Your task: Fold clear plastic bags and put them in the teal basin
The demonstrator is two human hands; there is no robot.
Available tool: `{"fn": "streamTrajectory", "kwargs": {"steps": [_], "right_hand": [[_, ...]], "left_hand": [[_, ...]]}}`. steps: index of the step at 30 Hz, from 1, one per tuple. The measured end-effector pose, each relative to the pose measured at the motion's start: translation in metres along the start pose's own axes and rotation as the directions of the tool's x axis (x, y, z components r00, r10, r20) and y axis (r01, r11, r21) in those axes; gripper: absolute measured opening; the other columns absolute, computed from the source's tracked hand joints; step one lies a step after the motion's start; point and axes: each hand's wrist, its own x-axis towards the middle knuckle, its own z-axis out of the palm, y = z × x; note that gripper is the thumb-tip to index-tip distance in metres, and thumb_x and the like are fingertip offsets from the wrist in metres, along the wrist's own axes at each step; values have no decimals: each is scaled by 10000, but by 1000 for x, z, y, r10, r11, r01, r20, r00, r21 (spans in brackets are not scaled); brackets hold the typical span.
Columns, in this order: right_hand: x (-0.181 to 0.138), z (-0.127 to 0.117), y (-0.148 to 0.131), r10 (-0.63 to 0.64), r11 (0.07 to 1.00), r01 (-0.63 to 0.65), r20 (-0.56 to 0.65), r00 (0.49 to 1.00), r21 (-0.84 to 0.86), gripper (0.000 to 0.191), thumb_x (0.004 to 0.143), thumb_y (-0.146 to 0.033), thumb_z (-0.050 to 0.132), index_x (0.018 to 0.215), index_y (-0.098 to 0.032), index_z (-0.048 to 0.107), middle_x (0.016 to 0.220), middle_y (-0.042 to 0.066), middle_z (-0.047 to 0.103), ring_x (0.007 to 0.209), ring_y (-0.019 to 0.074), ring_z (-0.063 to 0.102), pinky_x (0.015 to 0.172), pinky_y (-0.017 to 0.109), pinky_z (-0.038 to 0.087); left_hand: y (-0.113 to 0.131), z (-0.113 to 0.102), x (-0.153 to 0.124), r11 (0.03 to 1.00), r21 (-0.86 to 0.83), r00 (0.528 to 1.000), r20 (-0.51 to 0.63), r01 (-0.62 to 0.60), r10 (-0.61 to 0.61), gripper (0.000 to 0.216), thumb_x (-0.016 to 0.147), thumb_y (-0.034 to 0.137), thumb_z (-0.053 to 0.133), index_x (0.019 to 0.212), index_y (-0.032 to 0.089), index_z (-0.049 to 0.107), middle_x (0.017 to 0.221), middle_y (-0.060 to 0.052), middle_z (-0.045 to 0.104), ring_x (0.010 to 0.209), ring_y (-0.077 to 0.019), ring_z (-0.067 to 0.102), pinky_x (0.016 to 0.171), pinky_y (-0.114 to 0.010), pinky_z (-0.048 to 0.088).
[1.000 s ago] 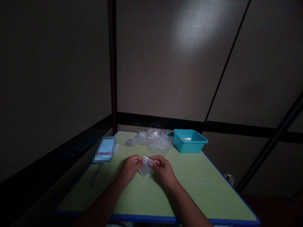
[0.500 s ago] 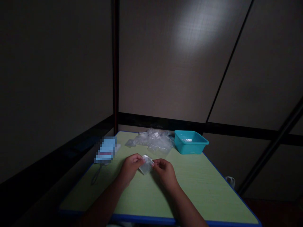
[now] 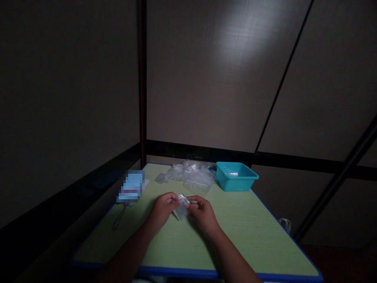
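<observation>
Plastic bag (image 3: pixel 182 212): both hands (image 3: pixel 161 209) (image 3: pixel 204 213) now pinch it closer together.

A dim indoor corner — home or workroom, I cannot tell — where grey-brown panelled walls (image 3: pixel 200 86) with black strips (image 3: pixel 200 149) meet beyond the far left corner of a pale-green, blue-edged rectangular table (image 3: pixel 250 236).

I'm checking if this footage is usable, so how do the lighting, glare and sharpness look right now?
Head view: dim overall, with the left wall very dark; head view: soft pale glare high on the back wall, and small glints on the clear bag pinched by the left hand and right hand; head view: coarse pixel blocks mask the blue item at left.
</observation>
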Motion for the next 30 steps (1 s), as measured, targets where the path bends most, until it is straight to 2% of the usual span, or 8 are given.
{"fn": "streamTrajectory", "kwargs": {"steps": [6, 11, 13, 18, 21, 24, 27, 30], "right_hand": [[-1, 3, -3, -18, 999, 17, -6, 1000, -42, 243, 602, -360, 677, 615, -134, 589, 459, -57, 443, 425, 54, 324, 434, 193, 213], [-2, 0, -4, -7, 998, 5, -31, 1000, -55, 268, 584, -370, 682, 563, -130, 565, 459, -48, 449, 432, 56, 325, 440, 197, 205], [-2, -6, -6, 2, 999, -4, -60, 998, -46, 284, 586, -385, 683, 567, -128, 564, 464, -42, 463, 434, 59, 334, 441, 197, 213], [-6, -31, -15, 4, 999, -9, -135, 991, -34, 333, 565, -427, 695, 535, -133, 542, 438, -42, 442, 428, 62, 334, 438, 200, 234], [-10, -53, -22, -3, 1000, -2, -180, 984, -26, 359, 556, -453, 701, 531, -133, 540, 444, -39, 439, 436, 64, 336, 445, 201, 244], [-14, -81, -25, -2, 1000, -3, -235, 972, -23, 387, 541, -487, 704, 549, -134, 546, 456, -38, 436, 440, 68, 333, 449, 205, 248], [-20, -112, -25, -26, 999, 15, -288, 957, -39, 403, 546, -505, 697, 533, -139, 529, 450, -46, 406, 436, 65, 305, 445, 206, 222], [-29, -140, -24, -43, 999, 32, -328, 944, -41, 391, 567, -500, 688, 541, -143, 532, 456, -47, 396, 440, 66, 296, 445, 208, 198]], "left_hand": [[-1, 0, 0, 1000, 10, 1000, 2, -2, 2, 207, 589, 318, 679, 616, 152, 559, 596, 0, 623, 582, -141, 563, 562, -223, 396], [1, 1, -2, 1000, 10, 999, 31, 7, -7, 222, 610, 340, 672, 665, 147, 577, 635, -16, 639, 615, -152, 580, 589, -235, 413], [6, 2, -2, 999, 29, 1000, 24, 17, -18, 250, 622, 366, 660, 728, 154, 581, 672, -20, 648, 635, -158, 587, 581, -236, 415], [16, 14, 10, 987, 153, 996, -75, 52, -41, 290, 679, 425, 581, 832, 180, 566, 729, -11, 636, 654, -151, 582, 548, -219, 405], [14, 36, 28, 969, 248, 1000, 5, -19, 18, 281, 742, 386, 515, 929, 180, 555, 675, 8, 596, 601, -136, 554, 531, -213, 390], [8, 68, 52, 906, 376, 978, 136, -196, 155, 333, 788, 310, 470, 1092, 182, 510, 637, 27, 545, 591, -131, 532, 549, -214, 380], [4, 103, 75, 752, 578, 948, 221, -317, 230, 429, 800, 267, 472, 1226, 219, 440, 653, 31, 533, 602, -132, 528, 579, -217, 372], [4, 135, 93, 560, 729, 919, 327, -394, 221, 527, 799, 297, 509, 1304, 277, 357, 735, 6, 581, 654, -151, 556, 597, -222, 366]]}}
